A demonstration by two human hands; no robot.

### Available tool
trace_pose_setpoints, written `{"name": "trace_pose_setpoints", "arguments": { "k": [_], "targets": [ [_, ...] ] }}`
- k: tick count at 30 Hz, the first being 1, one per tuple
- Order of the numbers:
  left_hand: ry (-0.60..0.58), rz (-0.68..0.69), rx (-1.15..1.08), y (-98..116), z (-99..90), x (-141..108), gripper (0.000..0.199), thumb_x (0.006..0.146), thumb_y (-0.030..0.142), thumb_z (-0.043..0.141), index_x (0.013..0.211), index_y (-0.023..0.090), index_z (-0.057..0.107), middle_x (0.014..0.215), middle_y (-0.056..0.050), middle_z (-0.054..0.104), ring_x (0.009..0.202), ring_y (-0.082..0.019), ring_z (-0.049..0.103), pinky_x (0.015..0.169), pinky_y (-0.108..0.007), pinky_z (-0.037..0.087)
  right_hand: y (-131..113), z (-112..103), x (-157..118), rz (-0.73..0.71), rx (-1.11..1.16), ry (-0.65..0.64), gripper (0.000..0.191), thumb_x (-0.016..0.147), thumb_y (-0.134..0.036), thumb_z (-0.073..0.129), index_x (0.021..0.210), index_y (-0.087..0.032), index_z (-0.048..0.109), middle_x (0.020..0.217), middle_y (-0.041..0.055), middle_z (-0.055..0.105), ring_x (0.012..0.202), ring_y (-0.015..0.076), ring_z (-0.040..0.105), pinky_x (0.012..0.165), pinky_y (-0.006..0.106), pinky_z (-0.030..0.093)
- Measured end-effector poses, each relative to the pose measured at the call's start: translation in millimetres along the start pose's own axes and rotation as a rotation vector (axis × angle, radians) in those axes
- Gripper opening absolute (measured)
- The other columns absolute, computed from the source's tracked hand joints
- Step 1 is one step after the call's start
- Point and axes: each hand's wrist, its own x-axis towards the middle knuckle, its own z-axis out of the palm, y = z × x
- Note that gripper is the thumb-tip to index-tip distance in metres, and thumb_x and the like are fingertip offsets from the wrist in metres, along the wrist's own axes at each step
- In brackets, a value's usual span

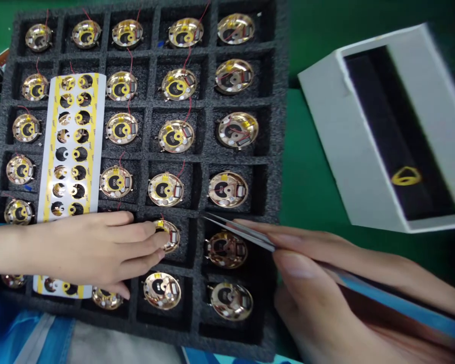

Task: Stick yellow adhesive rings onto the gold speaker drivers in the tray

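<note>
My left hand lies flat over the black foam tray, fingers stretched out. Its fingertips touch a gold watch case in the fourth column and partly cover it. Beneath that hand runs a white and yellow sticker sheet with two rows of round cut-outs, its lower part hidden. In my right hand is a pair of tweezers with a blue handle. The metal tips point left, over the divider beside a shaded watch case; nothing shows between them.
Several more gold watch cases with red wires and small circuit parts sit in the tray's compartments. To the right, a grey-white box with a black inside holds a small yellow ring-shaped piece. A green surface lies underneath.
</note>
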Motion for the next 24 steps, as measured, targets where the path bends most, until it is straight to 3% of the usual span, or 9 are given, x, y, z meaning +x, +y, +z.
{"name": "trace_pose_setpoints", "arguments": {
  "k": [4,11,17,24],
  "targets": [
    [0.024,0.003,0.000,-1,-1.2,0,0.062,0.088,0.060,0.053,0.128,0.013,0.057,0.134,-0.011,0.058,0.123,-0.022,0.051,0.099,-0.030,0.043,4,4,3,-0.106,0.125,0.021,0.029,0.079,-0.013,0.069,0.095,-0.037,0.074,0.087,-0.0031,0.077,0.076,0.0208,0.074,0.072,0.036,0.062],
    [0.058,0.042,-0.056,-8,-3.5,2,0.057,0.091,0.055,0.052,0.124,0.009,0.060,0.111,-0.010,0.069,0.114,-0.023,0.057,0.093,-0.032,0.046,6,7,6,-0.117,0.182,0.075,0.030,0.079,-0.011,0.069,0.093,-0.036,0.074,0.087,-0.0028,0.077,0.076,0.0199,0.072,0.073,0.037,0.061],
    [0.108,0.123,-0.010,-16,-5.9,1,0.046,0.099,0.044,0.042,0.119,0.008,0.063,0.114,-0.011,0.069,0.111,-0.020,0.060,0.087,-0.030,0.047,-1,1,2,-0.040,0.103,0.026,0.020,0.082,-0.016,0.068,0.086,-0.034,0.072,0.087,-0.0028,0.076,0.079,0.0191,0.072,0.075,0.037,0.060],
    [0.038,0.103,0.021,-19,-11.9,1,0.047,0.100,0.048,0.037,0.121,0.015,0.062,0.114,-0.007,0.069,0.113,-0.020,0.059,0.087,-0.031,0.045,-3,1,3,-0.061,0.160,0.014,0.016,0.083,-0.021,0.067,0.086,-0.036,0.071,0.085,-0.0048,0.076,0.074,0.0174,0.071,0.067,0.033,0.061]
  ]
}}
